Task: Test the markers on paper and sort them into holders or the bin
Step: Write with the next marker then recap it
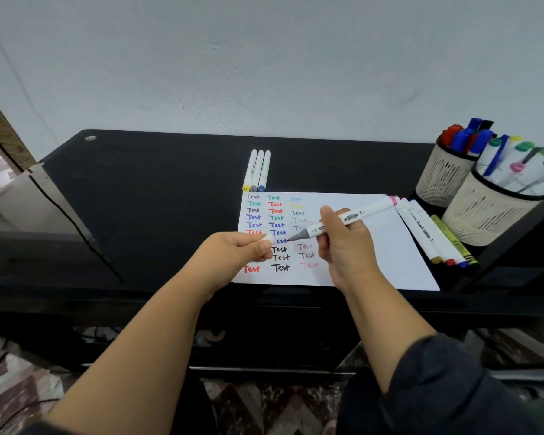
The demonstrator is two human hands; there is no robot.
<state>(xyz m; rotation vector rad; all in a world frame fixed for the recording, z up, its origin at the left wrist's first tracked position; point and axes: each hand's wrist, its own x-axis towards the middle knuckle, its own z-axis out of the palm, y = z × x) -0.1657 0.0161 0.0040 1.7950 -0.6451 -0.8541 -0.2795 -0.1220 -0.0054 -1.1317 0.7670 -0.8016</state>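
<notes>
Right hand [346, 243], centre frame, fingers curled around a white marker [343, 221]; its uncapped grey nib points left, just above the paper [390, 246]. Left hand [236, 252] pinches the white cap [269, 239] between thumb and fingertips, near the nib. Paper lies on the black worktop [154, 183], covered with coloured "Test" words. Three markers [258, 169] lie above the paper; more markers [434, 237] lie along its right edge. Two mesh holders [471, 215], upper right, are full of markers.

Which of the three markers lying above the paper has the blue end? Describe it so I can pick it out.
Start at the white paper on the black desk. Just beyond its far left corner lie three white markers side by side. The blue-ended marker is rightmost, beside grey and yellow ends.
</notes>
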